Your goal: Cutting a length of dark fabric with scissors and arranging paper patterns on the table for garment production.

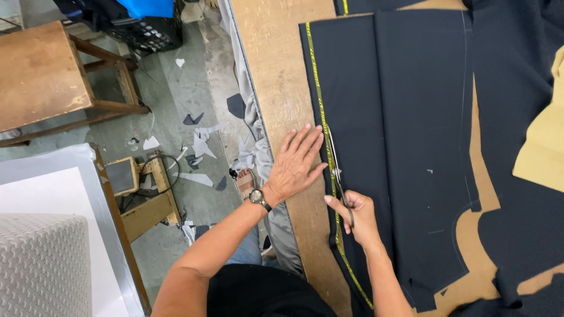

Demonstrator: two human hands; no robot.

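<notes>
Right hand [356, 212], center-bottom of frame, is clamped on scissors [336, 170], blades running up along the yellow-striped edge of the dark fabric [405, 135]. Left hand [296, 164] lies flat, fingers spread, on the wooden table [276, 70] just left of the blades. Best kept: fabric flat w/ no bunching, short snips parallel to the stripe, fingertips clear of the blades.

Black top, jeans, wristwatch [259, 198]
</notes>
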